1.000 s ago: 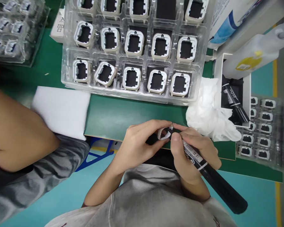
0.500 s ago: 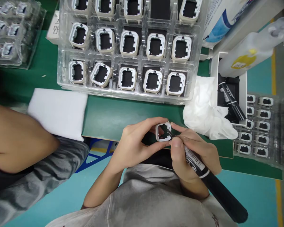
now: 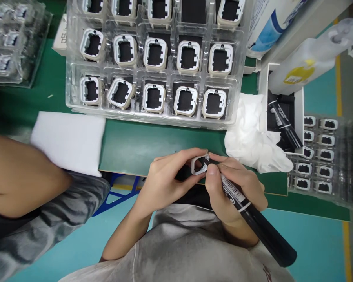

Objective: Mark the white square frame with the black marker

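Tilting is what is setting this moment apart: the white frame (image 3: 193, 167), facing the camera more squarely half a second ago, is now leaning edge-on just below the centre of the picture. This is probably giving the black marker (image 3: 250, 215) better access to the right inner side, so work on this piece is seemingly continuing. The left hand (image 3: 167, 180) is curling partly open, pinching the frame between thumb and fingers; the right hand (image 3: 233, 188) is closing around the marker, its tip hiding at the frame's right side.

The held marker is showing a barcode and pale lettering too small to read. At right, a second marker (image 3: 285, 125) is carrying similar print, and a bottle (image 3: 302, 66) is bearing a yellow label, its characters staying illegible. At upper left, a small box (image 3: 60, 41) is displaying partly cut-off characters.
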A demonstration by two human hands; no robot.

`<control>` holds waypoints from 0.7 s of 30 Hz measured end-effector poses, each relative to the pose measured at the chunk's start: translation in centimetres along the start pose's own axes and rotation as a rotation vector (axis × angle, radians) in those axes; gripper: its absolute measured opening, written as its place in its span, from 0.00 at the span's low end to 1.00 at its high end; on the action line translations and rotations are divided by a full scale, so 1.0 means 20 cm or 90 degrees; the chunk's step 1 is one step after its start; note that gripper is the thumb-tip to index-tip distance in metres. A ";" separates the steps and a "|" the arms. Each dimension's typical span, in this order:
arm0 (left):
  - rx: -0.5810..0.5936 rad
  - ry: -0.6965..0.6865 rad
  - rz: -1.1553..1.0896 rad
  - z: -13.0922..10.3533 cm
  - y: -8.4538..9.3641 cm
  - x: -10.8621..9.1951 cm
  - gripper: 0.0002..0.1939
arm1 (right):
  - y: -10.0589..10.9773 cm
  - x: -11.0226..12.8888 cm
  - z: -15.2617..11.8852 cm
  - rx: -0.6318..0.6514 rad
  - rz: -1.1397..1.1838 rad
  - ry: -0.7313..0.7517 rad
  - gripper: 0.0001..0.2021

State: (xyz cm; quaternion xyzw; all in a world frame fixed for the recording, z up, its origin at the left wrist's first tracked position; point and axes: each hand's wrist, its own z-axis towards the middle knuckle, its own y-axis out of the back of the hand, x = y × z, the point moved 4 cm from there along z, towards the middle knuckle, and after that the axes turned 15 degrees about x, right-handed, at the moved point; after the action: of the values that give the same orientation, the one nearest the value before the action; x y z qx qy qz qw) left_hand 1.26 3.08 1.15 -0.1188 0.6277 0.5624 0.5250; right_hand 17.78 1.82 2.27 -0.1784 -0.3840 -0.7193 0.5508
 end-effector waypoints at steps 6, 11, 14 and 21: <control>-0.002 -0.007 -0.006 0.00 0.00 0.00 0.22 | -0.01 0.00 0.00 -0.008 0.004 -0.007 0.11; -0.004 -0.005 -0.001 0.00 0.00 0.00 0.22 | -0.01 0.00 0.01 -0.004 0.002 0.012 0.11; -0.002 -0.006 -0.007 0.00 -0.01 0.01 0.22 | -0.01 0.00 0.01 -0.006 0.003 0.006 0.11; -0.005 -0.006 0.000 0.00 -0.01 0.00 0.20 | -0.01 0.01 0.01 0.000 -0.009 0.005 0.11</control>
State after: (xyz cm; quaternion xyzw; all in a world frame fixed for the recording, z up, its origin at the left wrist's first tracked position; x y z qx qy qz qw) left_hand 1.37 3.02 1.00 -0.1183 0.6229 0.5657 0.5273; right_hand 17.48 1.90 2.35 -0.1731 -0.3830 -0.7239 0.5470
